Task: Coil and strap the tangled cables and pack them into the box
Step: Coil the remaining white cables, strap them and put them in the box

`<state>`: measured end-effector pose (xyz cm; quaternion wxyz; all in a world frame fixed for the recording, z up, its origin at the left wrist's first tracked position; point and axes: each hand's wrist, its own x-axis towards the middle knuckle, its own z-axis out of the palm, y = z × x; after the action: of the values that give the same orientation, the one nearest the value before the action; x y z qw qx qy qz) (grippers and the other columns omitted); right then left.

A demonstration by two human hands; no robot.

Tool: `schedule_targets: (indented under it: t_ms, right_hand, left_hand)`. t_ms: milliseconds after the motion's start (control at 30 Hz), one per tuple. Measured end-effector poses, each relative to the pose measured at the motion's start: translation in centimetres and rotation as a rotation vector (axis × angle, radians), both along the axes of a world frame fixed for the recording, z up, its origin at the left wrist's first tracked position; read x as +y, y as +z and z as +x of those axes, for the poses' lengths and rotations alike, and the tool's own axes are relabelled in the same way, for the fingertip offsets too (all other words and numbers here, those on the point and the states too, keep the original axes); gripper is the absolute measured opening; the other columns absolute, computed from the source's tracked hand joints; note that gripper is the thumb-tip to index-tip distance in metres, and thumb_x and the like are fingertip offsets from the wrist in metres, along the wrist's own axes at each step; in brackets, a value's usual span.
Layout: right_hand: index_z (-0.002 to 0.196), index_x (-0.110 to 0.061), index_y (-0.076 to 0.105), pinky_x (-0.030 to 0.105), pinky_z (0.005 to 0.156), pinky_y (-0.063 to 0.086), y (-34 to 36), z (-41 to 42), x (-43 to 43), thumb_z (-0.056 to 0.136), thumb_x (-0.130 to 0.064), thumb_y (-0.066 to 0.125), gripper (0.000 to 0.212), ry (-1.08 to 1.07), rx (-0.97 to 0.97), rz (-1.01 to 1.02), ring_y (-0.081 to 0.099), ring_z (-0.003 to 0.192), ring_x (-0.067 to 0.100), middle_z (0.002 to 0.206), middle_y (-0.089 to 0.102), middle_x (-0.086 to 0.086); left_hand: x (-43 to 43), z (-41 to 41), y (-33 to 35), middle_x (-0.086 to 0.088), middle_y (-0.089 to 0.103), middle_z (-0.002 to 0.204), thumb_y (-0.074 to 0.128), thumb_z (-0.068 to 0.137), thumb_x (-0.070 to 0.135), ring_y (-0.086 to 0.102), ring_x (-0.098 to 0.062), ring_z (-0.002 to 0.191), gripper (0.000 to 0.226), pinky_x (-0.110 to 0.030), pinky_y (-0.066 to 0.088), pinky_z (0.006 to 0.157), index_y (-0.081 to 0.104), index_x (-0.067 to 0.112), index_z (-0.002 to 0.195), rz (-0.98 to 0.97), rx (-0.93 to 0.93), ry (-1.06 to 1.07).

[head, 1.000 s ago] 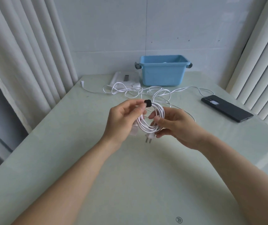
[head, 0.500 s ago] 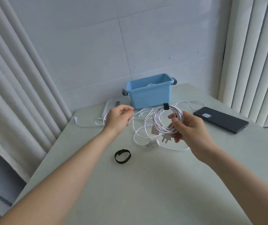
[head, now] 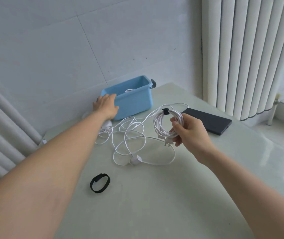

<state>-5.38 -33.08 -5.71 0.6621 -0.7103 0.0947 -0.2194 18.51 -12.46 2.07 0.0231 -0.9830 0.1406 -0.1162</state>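
My right hand (head: 188, 131) grips a white coiled cable (head: 162, 124) bound at the top by a black strap (head: 165, 111); its plug hangs below my fingers. My left hand (head: 106, 106) reaches out to the blue box (head: 134, 102) and rests on its near left corner, fingers over the rim. A white cable shows inside the box. A tangled white cable (head: 131, 135) lies loose on the table between my arms, with a white adapter (head: 136, 159) on its near loop. A spare black strap (head: 100, 182) lies as a ring near my left forearm.
A black phone (head: 212, 122) lies flat to the right of the coil. A white device (head: 106, 124) sits partly hidden under my left wrist. White curtains hang at the left and right, and a tiled wall stands behind the box.
My left hand let go of the coil and moved out to the blue box. My right hand alone now holds the strapped coil, raised to the right. The camera turned left.
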Motion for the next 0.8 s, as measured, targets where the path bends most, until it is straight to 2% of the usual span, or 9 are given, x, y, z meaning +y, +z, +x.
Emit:
schedule_targets:
  t_ms: [100, 233, 300, 467, 600, 733, 800]
  right_hand:
    - [0.099, -0.001, 0.063, 0.030, 0.049, 0.050, 0.0, 0.0, 0.0, 0.100, -0.008, 0.052, 0.013, -0.004, -0.001, 0.002, 0.064, 0.054, 0.020, 0.084, 0.068, 0.024]
    - [0.100, -0.004, 0.064, 0.033, 0.053, 0.055, 0.0, 0.0, 0.2, 0.100, -0.008, 0.052, 0.012, 0.012, -0.012, 0.031, 0.066, 0.059, 0.026, 0.086, 0.068, 0.026]
    - [0.100, -0.005, 0.064, 0.036, 0.056, 0.058, 0.1, -0.1, 0.7, 0.100, -0.007, 0.052, 0.012, 0.024, -0.010, 0.042, 0.067, 0.059, 0.027, 0.087, 0.067, 0.027]
    - [0.097, 0.000, 0.064, 0.033, 0.055, 0.058, 1.4, 0.2, 1.4, 0.100, -0.006, 0.053, 0.013, 0.048, -0.012, 0.070, 0.065, 0.054, 0.023, 0.084, 0.067, 0.028]
    - [0.101, -0.002, 0.064, 0.039, 0.061, 0.061, 4.6, 2.5, 1.3, 0.101, -0.008, 0.053, 0.013, 0.074, -0.017, -0.030, 0.069, 0.058, 0.025, 0.079, 0.068, 0.020]
    - [0.099, 0.004, 0.063, 0.031, 0.054, 0.058, 9.0, 7.2, 1.8, 0.101, -0.007, 0.054, 0.014, 0.113, -0.040, -0.065, 0.069, 0.054, 0.020, 0.076, 0.066, 0.017]
    - [0.093, 0.001, 0.063, 0.029, 0.056, 0.060, 11.0, 9.6, 2.1, 0.100, -0.006, 0.055, 0.013, 0.121, -0.016, 0.002, 0.070, 0.054, 0.019, 0.073, 0.066, 0.013]
  left_hand:
    - [0.0, -0.2, -0.4, -0.009, 0.054, 0.136, 0.054, 0.099, 0.029, 0.046, -0.034, 0.128, 0.043, -0.044, 0.041, 0.100, 0.050, 0.025, 0.142, 0.001, -0.118, -0.028]
    - [-0.3, -1.5, -0.8, -0.004, 0.061, 0.129, 0.055, 0.099, 0.021, 0.055, -0.031, 0.119, 0.029, -0.042, 0.040, 0.095, 0.059, 0.026, 0.127, -0.030, -0.184, -0.058]
    - [-0.3, -2.5, -1.2, -0.004, 0.064, 0.125, 0.056, 0.098, 0.016, 0.060, -0.031, 0.112, 0.026, -0.039, 0.040, 0.090, 0.059, 0.024, 0.122, -0.033, -0.190, -0.094]
    - [0.7, -4.7, -2.9, -0.006, 0.070, 0.113, 0.055, 0.098, 0.011, 0.064, -0.035, 0.096, 0.026, -0.037, 0.043, 0.073, 0.053, 0.023, 0.121, -0.001, -0.191, -0.143]
    - [2.0, -5.8, -3.8, -0.001, 0.072, 0.106, 0.056, 0.099, 0.012, 0.067, -0.032, 0.090, 0.023, -0.035, 0.041, 0.071, 0.055, 0.022, 0.119, -0.051, -0.261, -0.207]
    - [3.2, -6.4, -4.5, 0.003, 0.074, 0.101, 0.058, 0.098, 0.010, 0.068, -0.027, 0.083, 0.024, -0.036, 0.047, 0.076, 0.058, 0.023, 0.119, -0.116, -0.309, -0.263]
    - [3.1, -6.8, -4.9, 0.002, 0.074, 0.099, 0.059, 0.096, 0.010, 0.069, -0.027, 0.081, 0.028, -0.037, 0.049, 0.076, 0.059, 0.023, 0.120, -0.123, -0.320, -0.298]
